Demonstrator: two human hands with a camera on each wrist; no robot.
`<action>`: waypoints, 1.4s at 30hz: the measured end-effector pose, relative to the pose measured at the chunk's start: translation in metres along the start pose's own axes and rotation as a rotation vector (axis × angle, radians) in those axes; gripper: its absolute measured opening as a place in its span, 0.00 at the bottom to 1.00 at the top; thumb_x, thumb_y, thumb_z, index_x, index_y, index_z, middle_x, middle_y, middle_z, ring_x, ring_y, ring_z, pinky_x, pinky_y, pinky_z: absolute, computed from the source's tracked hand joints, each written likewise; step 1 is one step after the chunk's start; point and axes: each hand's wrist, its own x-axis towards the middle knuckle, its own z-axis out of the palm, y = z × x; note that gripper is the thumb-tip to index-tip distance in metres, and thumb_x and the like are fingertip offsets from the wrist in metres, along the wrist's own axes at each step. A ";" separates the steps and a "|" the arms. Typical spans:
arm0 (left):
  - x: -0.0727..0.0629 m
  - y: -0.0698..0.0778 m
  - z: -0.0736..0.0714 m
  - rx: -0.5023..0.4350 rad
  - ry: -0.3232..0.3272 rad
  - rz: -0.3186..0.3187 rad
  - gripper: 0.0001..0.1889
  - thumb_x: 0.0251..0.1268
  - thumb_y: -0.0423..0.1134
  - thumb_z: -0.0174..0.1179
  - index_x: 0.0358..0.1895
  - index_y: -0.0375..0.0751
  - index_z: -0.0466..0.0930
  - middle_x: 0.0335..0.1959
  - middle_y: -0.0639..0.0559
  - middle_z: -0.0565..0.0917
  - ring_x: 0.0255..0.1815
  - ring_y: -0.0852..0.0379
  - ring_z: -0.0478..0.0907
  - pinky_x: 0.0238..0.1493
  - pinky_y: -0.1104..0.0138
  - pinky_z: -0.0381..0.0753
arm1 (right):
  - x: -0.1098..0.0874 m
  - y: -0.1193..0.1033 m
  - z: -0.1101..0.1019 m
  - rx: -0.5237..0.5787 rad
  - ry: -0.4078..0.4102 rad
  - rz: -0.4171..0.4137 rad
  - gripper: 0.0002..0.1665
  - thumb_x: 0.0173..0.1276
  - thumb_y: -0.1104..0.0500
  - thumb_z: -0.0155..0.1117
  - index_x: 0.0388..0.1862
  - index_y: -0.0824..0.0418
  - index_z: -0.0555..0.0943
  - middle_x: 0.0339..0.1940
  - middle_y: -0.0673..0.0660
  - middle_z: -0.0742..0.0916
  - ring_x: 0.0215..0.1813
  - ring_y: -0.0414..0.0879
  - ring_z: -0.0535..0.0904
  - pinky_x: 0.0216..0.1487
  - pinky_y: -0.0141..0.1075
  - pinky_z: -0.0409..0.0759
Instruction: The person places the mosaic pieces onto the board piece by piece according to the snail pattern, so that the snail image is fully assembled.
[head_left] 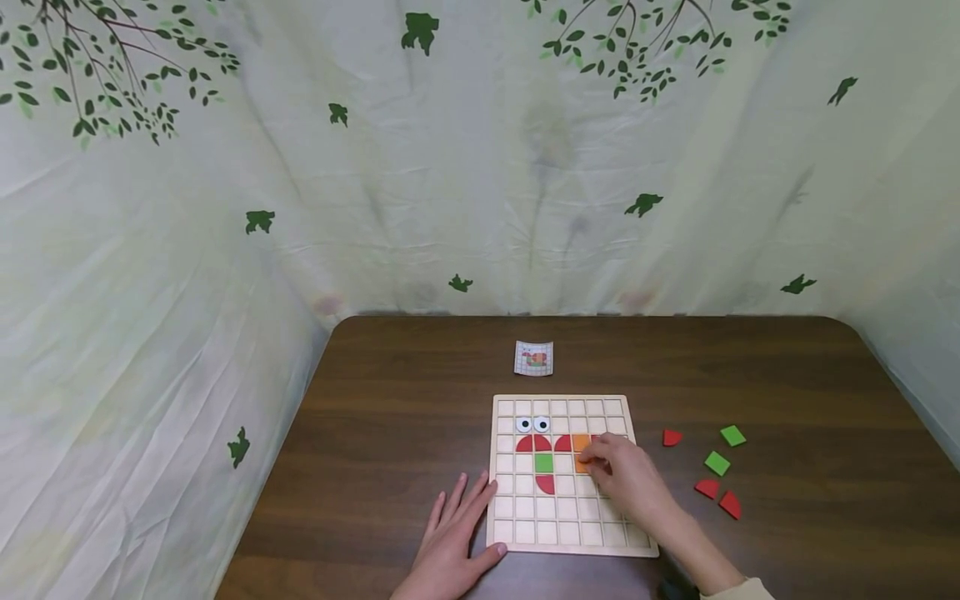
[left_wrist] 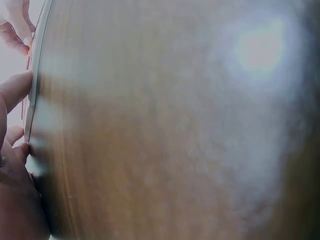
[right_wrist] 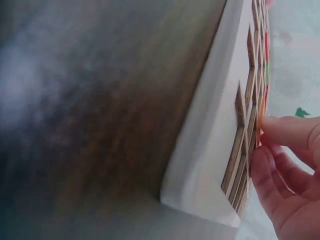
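A pale wooden grid board [head_left: 514, 531] lies on the table. My left hand [head_left: 455, 543] rests at its left edge, fingers spread, with fingertips and thumb touching the rim. My right hand [head_left: 632, 477] is over the board's right half, its fingertips pinching an orange tile [head_left: 581, 467] at a cell, just below another orange tile [head_left: 580, 442]. The hand partly hides a red piece beside them. Further left on the grid are two round eye pieces [head_left: 524, 425], a green square [head_left: 543, 463] and several red curved pieces [head_left: 545, 484]. The right wrist view shows the right fingertips [right_wrist: 267, 125] at the board's surface.
A small picture card [head_left: 533, 359] with a coloured figure on a grid lies behind the board. To the right are loose green squares [head_left: 717, 463] and red quarter-round pieces [head_left: 730, 505]. A leaf-patterned curtain [head_left: 480, 167] hangs behind the brown table [head_left: 390, 400].
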 end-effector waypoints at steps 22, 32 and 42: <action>-0.003 -0.002 0.000 0.008 0.010 0.003 0.40 0.62 0.55 0.64 0.76 0.52 0.61 0.78 0.55 0.56 0.78 0.43 0.44 0.69 0.42 0.37 | -0.017 0.049 -0.043 0.071 0.146 0.061 0.20 0.62 0.69 0.69 0.53 0.59 0.83 0.47 0.54 0.85 0.45 0.48 0.80 0.43 0.44 0.80; -0.002 -0.001 -0.002 -0.004 -0.020 -0.018 0.40 0.62 0.57 0.63 0.76 0.53 0.60 0.79 0.56 0.55 0.79 0.43 0.43 0.69 0.43 0.36 | -0.010 0.073 -0.062 -0.051 0.086 0.088 0.24 0.62 0.66 0.70 0.58 0.65 0.79 0.57 0.69 0.79 0.54 0.64 0.73 0.48 0.58 0.75; 0.001 0.000 -0.001 0.007 -0.026 -0.019 0.40 0.63 0.57 0.62 0.76 0.53 0.60 0.78 0.56 0.55 0.79 0.43 0.43 0.70 0.42 0.37 | -0.009 0.087 -0.065 -0.133 0.085 0.114 0.19 0.60 0.62 0.73 0.49 0.69 0.83 0.50 0.71 0.80 0.50 0.66 0.74 0.46 0.59 0.75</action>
